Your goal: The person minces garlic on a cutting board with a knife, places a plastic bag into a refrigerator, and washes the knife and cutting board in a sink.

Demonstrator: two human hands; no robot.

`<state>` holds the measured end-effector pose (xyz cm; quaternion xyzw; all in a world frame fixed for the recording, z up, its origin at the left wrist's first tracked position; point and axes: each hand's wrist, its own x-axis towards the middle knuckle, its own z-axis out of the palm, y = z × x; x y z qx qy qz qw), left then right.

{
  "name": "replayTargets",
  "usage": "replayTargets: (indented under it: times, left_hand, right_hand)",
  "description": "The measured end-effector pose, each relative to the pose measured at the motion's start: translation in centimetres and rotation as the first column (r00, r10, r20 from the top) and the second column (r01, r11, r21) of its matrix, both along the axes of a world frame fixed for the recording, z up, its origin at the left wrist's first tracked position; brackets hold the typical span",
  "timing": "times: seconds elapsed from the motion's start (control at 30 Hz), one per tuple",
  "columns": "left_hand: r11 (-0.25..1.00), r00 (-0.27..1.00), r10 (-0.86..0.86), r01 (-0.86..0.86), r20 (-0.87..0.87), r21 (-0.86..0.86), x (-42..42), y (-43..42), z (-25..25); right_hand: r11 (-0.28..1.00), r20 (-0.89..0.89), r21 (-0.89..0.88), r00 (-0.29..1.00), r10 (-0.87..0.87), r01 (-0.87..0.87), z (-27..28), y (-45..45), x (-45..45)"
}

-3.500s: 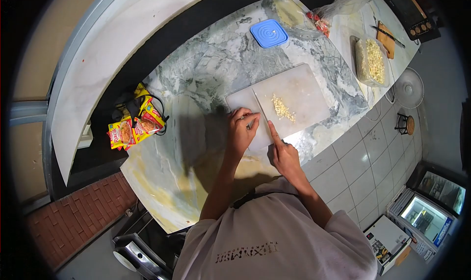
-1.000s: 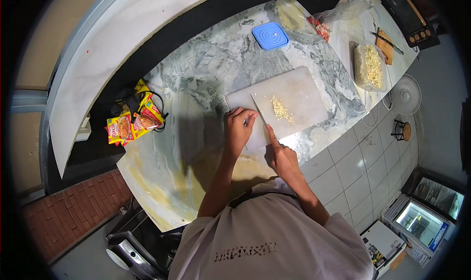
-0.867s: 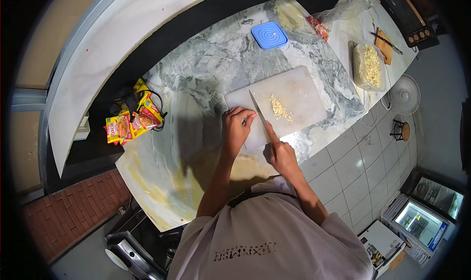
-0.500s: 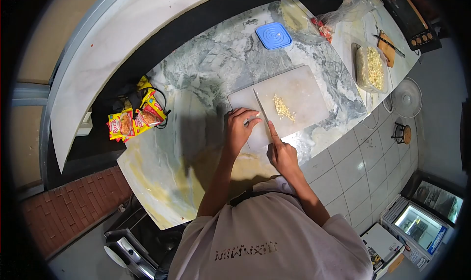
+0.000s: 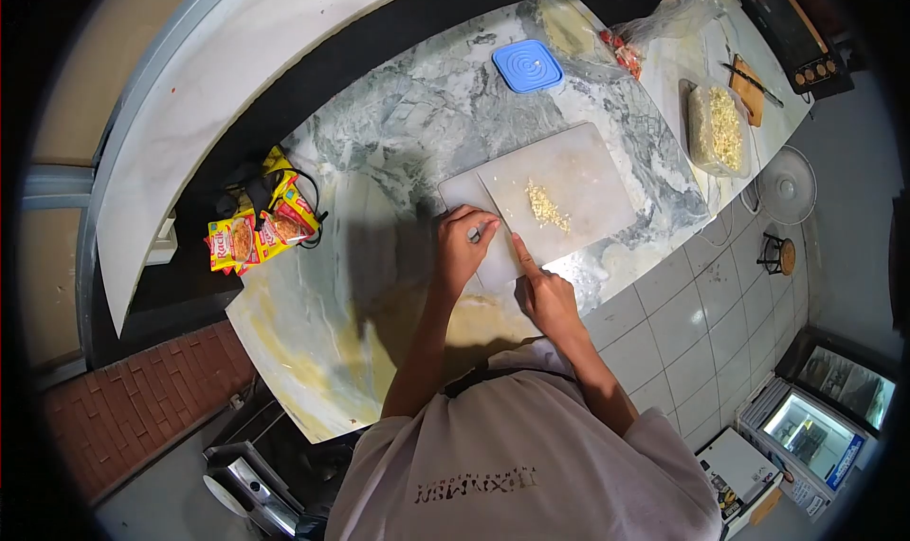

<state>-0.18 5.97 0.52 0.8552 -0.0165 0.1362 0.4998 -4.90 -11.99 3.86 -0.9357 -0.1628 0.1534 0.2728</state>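
On the white cutting board, my right hand grips a knife, with the index finger stretched along its spine. The blade points away from me toward the board's left part. Left of the blade, my left hand is closed in a pinch over the board, its fingertips close to the knife. What sits between those fingertips is too small to make out. A little heap of finely chopped pale pieces lies right of the blade, with a few bits scattered around it.
A blue lid lies beyond the board. At right stand a clear container of pale pieces and a small wooden board with another knife. Yellow-red seasoning packets lie at left. A plastic bag is at the back.
The knife's tip has swung slightly left and its blade looks thinner from here. The right index finger has shifted a little left. My left hand stays nearly in place.
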Motion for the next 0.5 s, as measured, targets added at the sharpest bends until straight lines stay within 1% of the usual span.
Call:
replayTargets:
  times: [0.07,0.17,0.27,0.4,0.5]
  left_hand:
    - [1.000,1.000,-0.012,0.012,0.007,-0.010,0.0,-0.1,0.0]
    - [1.000,1.000,-0.016,0.016,-0.001,0.002,0.2,0.0,0.0]
    - [1.000,1.000,-0.031,0.031,-0.005,-0.006,0.2,0.1,-0.1]
    - [1.000,0.998,0.015,-0.016,-0.061,-0.025,0.1,-0.2,0.3]
    - [0.999,0.997,0.022,-0.025,-0.080,-0.035,0.2,-0.3,0.4]
  right_hand:
    - [0.999,0.002,0.043,1.000,-0.009,0.009,0.2,0.2,0.0]
    - [0.998,-0.024,0.053,1.000,-0.015,0.016,0.8,0.2,0.3]
    - [0.998,-0.028,0.059,0.999,-0.031,0.032,-0.2,0.1,-0.1]
    - [0.996,-0.011,0.082,0.999,-0.045,0.045,-0.7,0.0,-0.5]
    - [0.997,-0.009,0.064,0.999,-0.040,0.040,-0.8,-0.2,-0.4]
